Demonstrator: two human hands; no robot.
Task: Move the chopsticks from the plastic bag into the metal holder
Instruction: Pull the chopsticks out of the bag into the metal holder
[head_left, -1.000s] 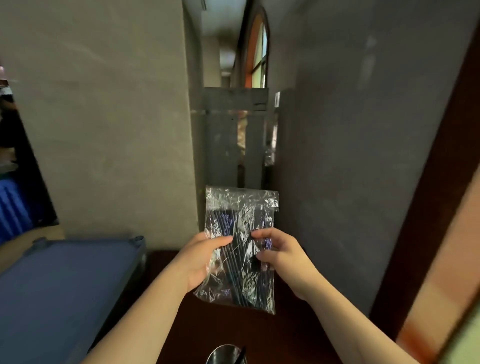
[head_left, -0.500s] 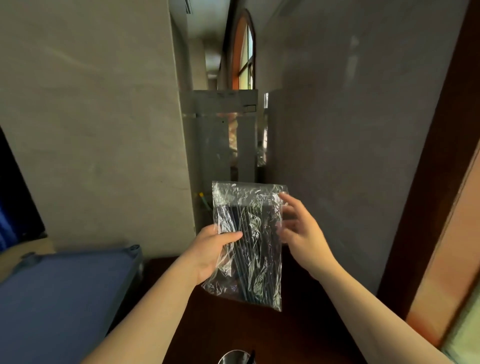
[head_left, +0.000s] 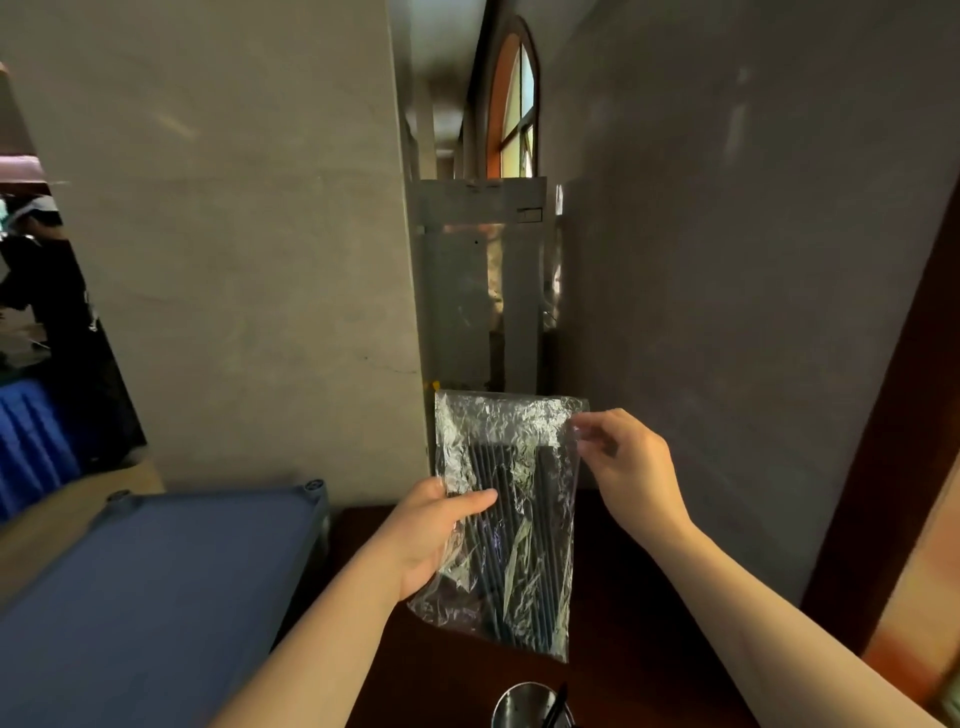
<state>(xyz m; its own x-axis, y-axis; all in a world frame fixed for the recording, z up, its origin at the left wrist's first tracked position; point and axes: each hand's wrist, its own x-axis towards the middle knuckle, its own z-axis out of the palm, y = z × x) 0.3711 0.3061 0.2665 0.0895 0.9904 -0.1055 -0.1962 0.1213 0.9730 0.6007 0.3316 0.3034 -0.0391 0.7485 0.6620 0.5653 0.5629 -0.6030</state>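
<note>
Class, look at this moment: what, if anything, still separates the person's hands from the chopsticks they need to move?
The clear plastic bag does. The black chopsticks are still sealed inside its film; the left hand grips them through the plastic, and the right hand pinches the bag's top corner.

Both forearms are bare to the frame's edge, and the left hand (head_left: 423, 540) and right hand (head_left: 626, 462) wear nothing.

Left hand (head_left: 428, 535) clasped, right hand (head_left: 626, 462) pinching.
</note>
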